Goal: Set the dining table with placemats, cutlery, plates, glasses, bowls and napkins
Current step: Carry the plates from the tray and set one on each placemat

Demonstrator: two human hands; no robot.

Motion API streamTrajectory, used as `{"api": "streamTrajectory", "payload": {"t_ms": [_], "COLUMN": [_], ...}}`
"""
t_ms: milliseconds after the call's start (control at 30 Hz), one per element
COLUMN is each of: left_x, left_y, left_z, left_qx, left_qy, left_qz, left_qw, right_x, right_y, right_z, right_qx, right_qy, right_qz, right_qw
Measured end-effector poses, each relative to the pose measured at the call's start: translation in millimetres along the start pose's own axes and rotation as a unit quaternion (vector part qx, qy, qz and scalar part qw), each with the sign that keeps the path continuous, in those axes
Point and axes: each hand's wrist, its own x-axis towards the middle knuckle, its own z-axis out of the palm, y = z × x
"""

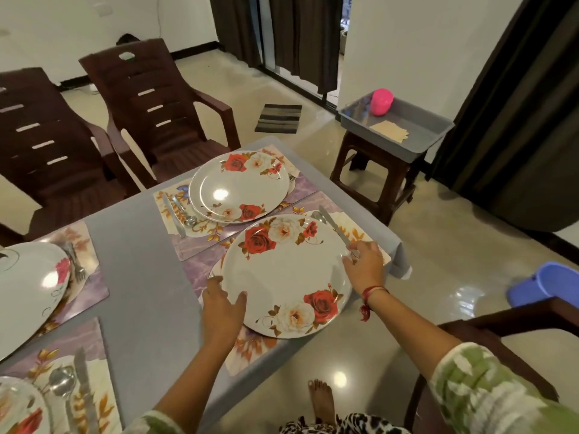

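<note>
Left hand (221, 303) open, steadying plate's (283, 274) near-left rim | right hand (365, 261) fingertips nudging right rim | likely centring plate on placemat (247, 352), bench (138, 245) corner

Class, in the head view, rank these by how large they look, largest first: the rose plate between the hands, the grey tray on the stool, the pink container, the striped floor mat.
1. rose plate
2. grey tray
3. striped floor mat
4. pink container

The plate is nearest the camera, so its lead is partly apparent.
</note>
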Motion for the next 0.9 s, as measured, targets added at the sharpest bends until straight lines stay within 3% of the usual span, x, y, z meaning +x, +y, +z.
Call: {"api": "streamTrajectory", "payload": {"t_ms": [267, 533, 700, 900], "left_x": [-28, -18, -19, -33], "left_y": [-10, -6, -3, 17], "left_z": [12, 5, 5, 21], "left_qx": [0.103, 0.141, 0.126, 0.055], "left_qy": [-0.099, -0.107, -0.087, -0.066], "left_qz": [0.098, 0.118, 0.119, 0.184], "left_qw": [0.985, 0.977, 0.981, 0.979], "right_x": [-54, -43, -45, -80], "right_y": [26, 19, 19, 24], "right_z": [31, 33, 21, -7], "right_qx": [0.154, 0.130, 0.058, 0.157], "right_qy": [-0.022, -0.018, -0.024, 0.030], "right_qz": [0.133, 0.132, 0.096, 0.046], "right_qw": [0.979, 0.982, 0.993, 0.986]}}
